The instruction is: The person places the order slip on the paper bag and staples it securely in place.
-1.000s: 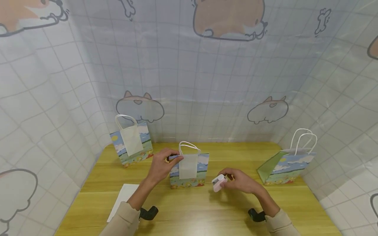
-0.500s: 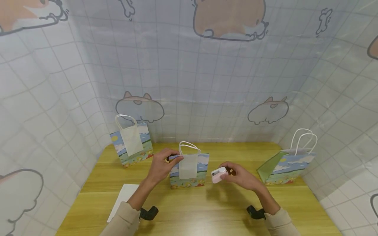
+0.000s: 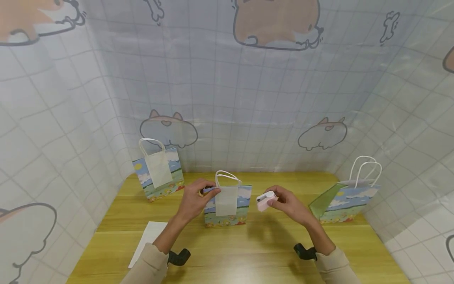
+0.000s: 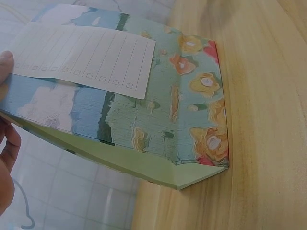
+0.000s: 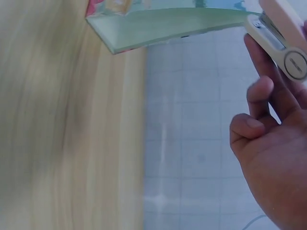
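In the middle of the table stands a paper gift bag [image 3: 244, 205] with a painted meadow, its white handles up. A white checklist slip [image 3: 226, 202] lies flat against its front; in the left wrist view the slip [image 4: 81, 60] shows ruled lines and small boxes. My left hand [image 3: 195, 197] pinches the bag's upper left edge, the thumb touching the slip's top corner. To the right of the bag, my right hand [image 3: 291, 205] holds a small pink and white stapler [image 3: 266, 200] above the table. In the right wrist view the stapler [image 5: 276, 40] overlaps the bag's upper end.
A similar bag [image 3: 175, 167] with a white slip on it stands at the back left. Another bag [image 3: 349, 203] without a visible slip stands at the right. White paper [image 3: 147, 238] lies by my left forearm. Patterned curtain [image 3: 248, 98] surrounds the wooden table [image 3: 248, 252].
My right hand has risen and moved slightly away from me, with the stapler turning in its grip to lie more level. The left hand and bag have stayed put.
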The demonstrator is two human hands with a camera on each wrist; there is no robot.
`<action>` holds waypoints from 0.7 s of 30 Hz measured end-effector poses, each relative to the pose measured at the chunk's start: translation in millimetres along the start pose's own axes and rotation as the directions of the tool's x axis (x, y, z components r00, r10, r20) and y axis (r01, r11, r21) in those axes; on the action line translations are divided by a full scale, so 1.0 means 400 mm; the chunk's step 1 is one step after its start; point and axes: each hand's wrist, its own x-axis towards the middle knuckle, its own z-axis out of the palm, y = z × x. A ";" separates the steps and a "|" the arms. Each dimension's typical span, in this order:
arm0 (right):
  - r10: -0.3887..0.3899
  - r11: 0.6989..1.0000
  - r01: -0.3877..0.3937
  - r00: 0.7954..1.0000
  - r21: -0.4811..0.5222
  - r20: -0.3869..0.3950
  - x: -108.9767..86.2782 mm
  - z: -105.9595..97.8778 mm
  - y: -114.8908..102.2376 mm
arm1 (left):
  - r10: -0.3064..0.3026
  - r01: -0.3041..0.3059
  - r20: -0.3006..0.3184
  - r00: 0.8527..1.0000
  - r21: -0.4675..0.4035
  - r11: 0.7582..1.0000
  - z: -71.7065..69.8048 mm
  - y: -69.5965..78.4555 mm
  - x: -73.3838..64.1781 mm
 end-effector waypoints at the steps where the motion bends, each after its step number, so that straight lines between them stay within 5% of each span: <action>1: -0.005 1.000 0.005 1.000 0.002 -0.011 0.002 -0.001 -0.006 | 0.003 -0.003 -0.002 1.000 -0.001 1.000 0.000 0.001 0.000; 21: -0.091 0.993 0.105 0.968 0.047 -0.235 0.065 0.022 -0.059 | 0.043 -0.043 -0.011 0.999 0.017 0.999 0.001 0.003 -0.002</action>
